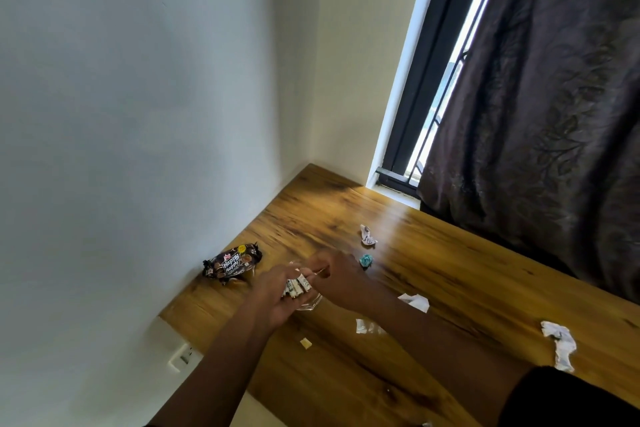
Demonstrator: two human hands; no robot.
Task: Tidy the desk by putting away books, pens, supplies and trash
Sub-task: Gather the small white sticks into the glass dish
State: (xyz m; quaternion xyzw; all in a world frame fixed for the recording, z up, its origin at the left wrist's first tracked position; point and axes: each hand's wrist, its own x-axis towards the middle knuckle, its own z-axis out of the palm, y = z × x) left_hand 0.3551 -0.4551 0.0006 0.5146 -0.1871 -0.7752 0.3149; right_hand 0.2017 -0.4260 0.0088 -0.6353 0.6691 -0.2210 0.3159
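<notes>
Head view: wrappers [296, 286] within left grip [277, 298].

The snack packet [231, 263] lies just left of the hands, close to the wall [138, 114]. Right of them, paper scraps [415, 302] dot the desk [467, 270]; beyond them it is bare.

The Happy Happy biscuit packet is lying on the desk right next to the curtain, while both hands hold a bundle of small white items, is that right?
Not quite. The head view shows the Happy Happy biscuit packet by the wall, at the desk's far left, well away from the curtain. The rest stands: the left hand and right hand hold a bundle of small white items.
</notes>
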